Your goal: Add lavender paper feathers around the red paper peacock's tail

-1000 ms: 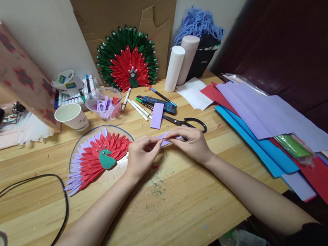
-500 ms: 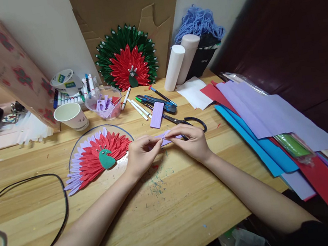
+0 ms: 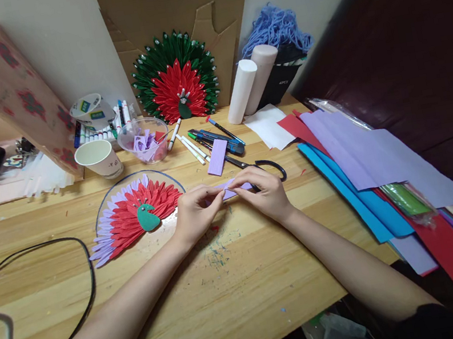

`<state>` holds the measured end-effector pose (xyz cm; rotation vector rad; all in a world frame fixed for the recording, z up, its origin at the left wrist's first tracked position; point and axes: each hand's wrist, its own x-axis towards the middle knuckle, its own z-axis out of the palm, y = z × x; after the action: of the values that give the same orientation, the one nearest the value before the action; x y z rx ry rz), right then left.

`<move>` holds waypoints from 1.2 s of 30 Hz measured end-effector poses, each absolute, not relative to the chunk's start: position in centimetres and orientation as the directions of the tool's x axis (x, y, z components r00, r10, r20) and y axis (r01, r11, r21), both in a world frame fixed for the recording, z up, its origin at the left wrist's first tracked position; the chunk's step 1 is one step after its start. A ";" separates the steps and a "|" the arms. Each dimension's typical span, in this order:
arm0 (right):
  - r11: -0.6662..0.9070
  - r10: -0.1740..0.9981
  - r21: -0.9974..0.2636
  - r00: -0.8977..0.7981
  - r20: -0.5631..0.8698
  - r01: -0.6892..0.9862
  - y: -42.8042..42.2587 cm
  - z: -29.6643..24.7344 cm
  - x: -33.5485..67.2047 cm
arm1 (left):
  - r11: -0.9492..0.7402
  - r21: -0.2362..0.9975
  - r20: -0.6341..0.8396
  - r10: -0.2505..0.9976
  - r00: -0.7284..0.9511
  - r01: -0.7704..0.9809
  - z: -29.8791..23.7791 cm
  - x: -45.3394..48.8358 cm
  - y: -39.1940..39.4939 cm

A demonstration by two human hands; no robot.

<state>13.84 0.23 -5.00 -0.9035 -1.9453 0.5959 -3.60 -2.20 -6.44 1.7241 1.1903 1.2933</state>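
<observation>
Between my fingertips is a small piece of purple crepe paper [image 3: 227,191], partly hidden by the fingers. My left hand [image 3: 198,212] pinches it from the left, and my right hand [image 3: 262,191] pinches it from the right, the fingertips almost meeting. Just beyond my hands lies a purple paper rectangle [image 3: 217,158], near black-handled scissors [image 3: 258,165]. Left of my left hand, a paper peacock [image 3: 147,217] with a green body, red petals and a purple outer row rests on a round clear sheet with a blue-marked edge.
A clear bowl [image 3: 149,150] of purple scraps and a paper cup [image 3: 98,159] stand at the back left. Coloured paper sheets [image 3: 354,154] pile along the right edge. A finished green-and-red peacock [image 3: 176,79] leans on cardboard. A black cable [image 3: 91,279] curves across the left side.
Both hands keep their pinch on the purple paper, with only a very slight shift of the fingers. The whole view has moved a little; nothing on the table has visibly changed.
</observation>
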 end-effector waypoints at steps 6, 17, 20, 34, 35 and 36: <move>0.634 0.773 -0.638 -0.341 0.535 0.437 0.4 -5.0 14.0 | -0.371 0.873 0.362 0.928 0.092 0.317 -6.7 -3.7 -2.2; 0.610 0.787 -0.694 -0.388 0.479 0.381 0.4 -4.7 13.9 | -0.396 0.844 0.379 0.918 0.121 0.361 -6.6 -3.6 -2.2; 0.559 0.824 -0.734 -0.358 0.440 0.386 0.3 -4.7 13.8 | -0.394 0.841 0.378 0.918 0.118 0.370 -6.6 -3.6 -2.2; 0.565 0.815 -0.728 -0.402 0.418 0.387 0.1 -4.4 13.8 | -0.440 0.805 0.411 0.898 0.160 0.399 -6.4 -3.5 -2.4; 0.572 0.809 -0.724 -0.412 0.419 0.385 0.1 -4.3 13.8 | -0.434 0.805 0.408 0.900 0.154 0.404 -6.4 -3.5 -2.4; 0.578 0.803 -0.719 -0.423 0.419 0.386 0.1 -4.3 13.8 | -0.430 0.805 0.406 0.902 0.149 0.408 -6.4 -3.5 -2.5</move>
<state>13.76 0.09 -4.29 -0.9465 -2.0340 0.6855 -3.50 -2.45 -6.39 1.9129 1.2466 1.2431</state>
